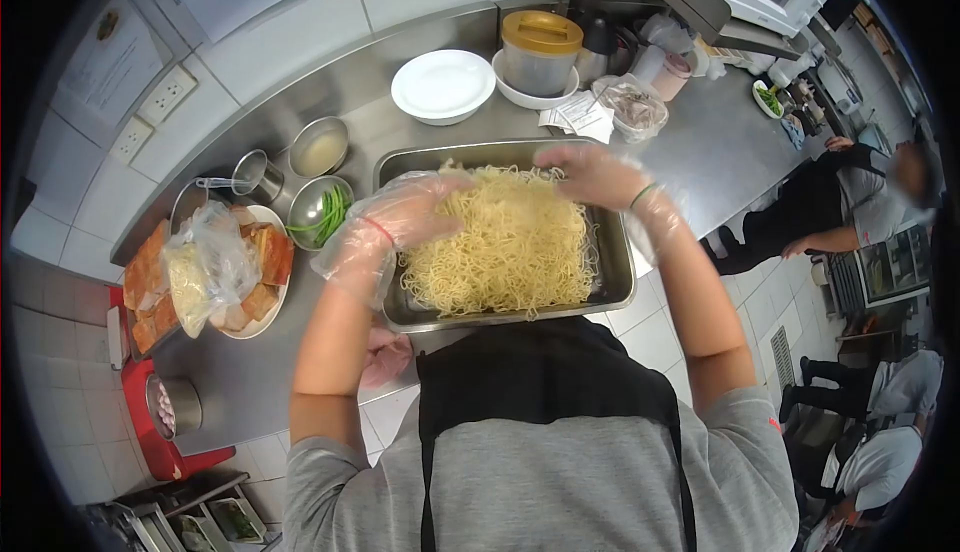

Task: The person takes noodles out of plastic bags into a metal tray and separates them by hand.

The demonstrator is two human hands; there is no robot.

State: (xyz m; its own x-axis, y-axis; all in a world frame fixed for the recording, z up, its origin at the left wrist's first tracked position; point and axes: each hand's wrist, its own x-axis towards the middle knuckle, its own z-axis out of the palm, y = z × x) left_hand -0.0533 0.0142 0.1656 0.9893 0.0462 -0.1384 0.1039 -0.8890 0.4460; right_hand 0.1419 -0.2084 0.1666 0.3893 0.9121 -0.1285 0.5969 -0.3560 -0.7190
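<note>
Yellow noodles are heaped in a deep rectangular metal tray in front of me. Both my hands wear clear plastic gloves. My left hand rests at the upper left side of the heap, its fingers apart and touching the noodles. At the tray's upper right, my right hand reaches over the noodles with its fingers apart, a little smeared by motion. Neither hand grips a clump that I can make out. Some fingertips are hard to separate from the noodles.
Left of the tray stand a bowl of green vegetable strips, a bowl of pale liquid and browned chunks under a plastic bag. White plates and a yellow-lidded container stand behind. A co-worker stands at right.
</note>
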